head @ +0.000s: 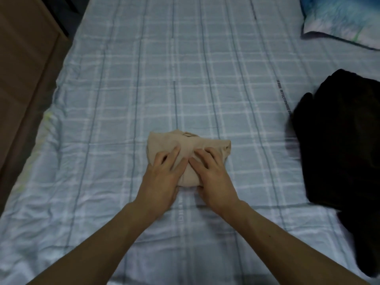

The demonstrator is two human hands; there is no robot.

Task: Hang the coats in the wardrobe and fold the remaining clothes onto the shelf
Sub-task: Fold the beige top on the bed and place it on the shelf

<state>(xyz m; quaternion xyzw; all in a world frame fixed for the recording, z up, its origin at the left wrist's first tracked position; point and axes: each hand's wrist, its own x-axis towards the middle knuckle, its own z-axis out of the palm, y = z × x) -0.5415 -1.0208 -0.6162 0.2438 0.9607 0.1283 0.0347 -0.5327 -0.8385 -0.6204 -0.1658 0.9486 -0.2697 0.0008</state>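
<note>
The bed [123,99], spread in pale blue checks and lightly creased, fills the view. A small folded beige garment [191,142] lies on it just toward 6 o'clock of centre. A dark garment [339,140] lies heaped at 3 to 4 o'clock, well apart. A patterned pillow [339,19] rests at 1 o'clock.

two bare forearms and two bare hands, seen from the head camera

the left forearm [102,243] and right forearm [283,245] are uncovered along all the length that shows, from the lower edge up to the wrists, slim and smooth. the left hand [164,177] and right hand [213,177] are bare as well, with long slender fingers and faint tendon lines across the backs. a small dark mark [270,236] sits on the right forearm. the dim, soft picture hides finer detail.
</note>
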